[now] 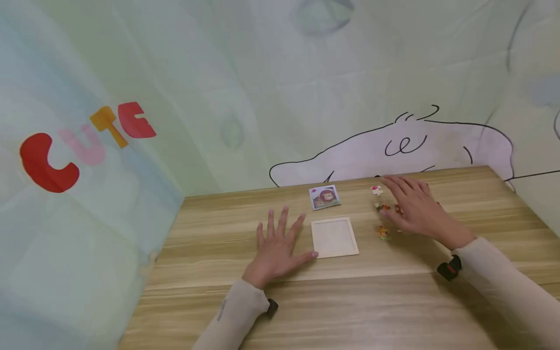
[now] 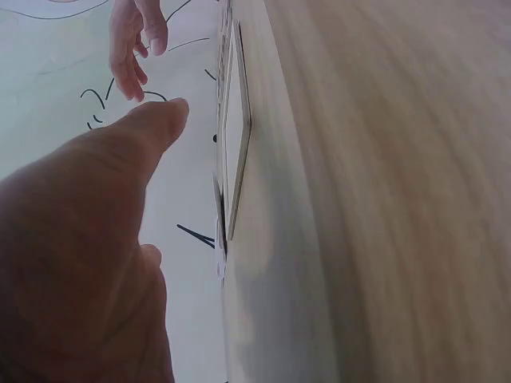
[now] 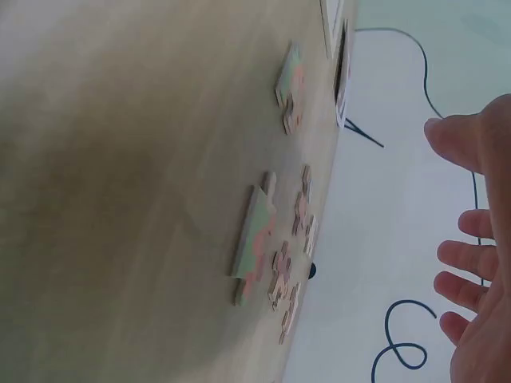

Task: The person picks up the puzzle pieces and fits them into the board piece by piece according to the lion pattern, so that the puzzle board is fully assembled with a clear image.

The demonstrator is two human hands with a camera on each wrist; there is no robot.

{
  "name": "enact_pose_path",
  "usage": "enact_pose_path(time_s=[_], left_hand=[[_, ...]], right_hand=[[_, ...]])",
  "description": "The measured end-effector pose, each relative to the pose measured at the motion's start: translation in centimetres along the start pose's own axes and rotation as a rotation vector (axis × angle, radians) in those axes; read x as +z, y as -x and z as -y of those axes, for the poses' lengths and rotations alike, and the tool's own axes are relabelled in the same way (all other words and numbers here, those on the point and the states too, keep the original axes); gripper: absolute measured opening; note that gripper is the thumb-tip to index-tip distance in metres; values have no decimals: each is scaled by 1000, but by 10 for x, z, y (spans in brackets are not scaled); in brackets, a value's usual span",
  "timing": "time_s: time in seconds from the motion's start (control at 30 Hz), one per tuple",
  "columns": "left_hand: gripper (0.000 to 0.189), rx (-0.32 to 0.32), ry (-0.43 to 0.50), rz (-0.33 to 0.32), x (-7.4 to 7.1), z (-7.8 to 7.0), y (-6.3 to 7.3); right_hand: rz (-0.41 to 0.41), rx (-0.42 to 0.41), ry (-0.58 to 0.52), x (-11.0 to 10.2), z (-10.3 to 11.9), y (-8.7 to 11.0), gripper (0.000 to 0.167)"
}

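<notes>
My left hand (image 1: pixel 277 250) has its fingers spread, with the thumb tip by the lower left corner of a square wooden puzzle frame (image 1: pixel 336 253). Nothing is in its grasp. Over several loose jigsaw pieces (image 1: pixel 383 233) on the right, my right hand (image 1: pixel 413 206) is held with fingers extended. The right wrist view shows it raised apart from the pieces, among them a green and orange jigsaw piece (image 3: pixel 252 239), and no piece between its fingers. Some pieces are partly hidden beneath it in the head view. Behind the frame lies a picture card (image 1: pixel 324 196) with a lion.
The wood-grain table (image 1: pixel 350 306) ends at a printed cloth backdrop (image 1: pixel 218 97) at the back and left. A white jigsaw piece with a pink mark (image 1: pixel 376 190) lies close to the back edge. Each wrist wears a dark strap (image 1: pixel 449 268).
</notes>
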State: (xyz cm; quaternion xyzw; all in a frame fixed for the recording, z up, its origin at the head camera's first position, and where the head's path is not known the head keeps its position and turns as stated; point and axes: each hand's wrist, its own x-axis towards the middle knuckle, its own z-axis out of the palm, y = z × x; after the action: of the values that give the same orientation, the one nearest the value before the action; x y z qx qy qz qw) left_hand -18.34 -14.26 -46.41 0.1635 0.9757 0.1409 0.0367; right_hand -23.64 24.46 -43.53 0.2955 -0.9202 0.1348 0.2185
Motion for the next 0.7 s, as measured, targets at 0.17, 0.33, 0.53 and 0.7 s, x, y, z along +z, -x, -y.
enact_pose_path(time_s=[0.17,0.33,0.53,0.7], left_hand=[[102,26,61,31,2,-1,-4],[98,45,120,105,3,0,-14],[92,39,163,186,11,9,-25],[87,41,164,217,16,14,-29]], right_hand=[[43,48,-17,3,-9,-12,70],[107,116,-31,6,-19,-26,52],[214,185,-81,16,-33,-42,41],[250,171,-123,23,-45,-46,37]])
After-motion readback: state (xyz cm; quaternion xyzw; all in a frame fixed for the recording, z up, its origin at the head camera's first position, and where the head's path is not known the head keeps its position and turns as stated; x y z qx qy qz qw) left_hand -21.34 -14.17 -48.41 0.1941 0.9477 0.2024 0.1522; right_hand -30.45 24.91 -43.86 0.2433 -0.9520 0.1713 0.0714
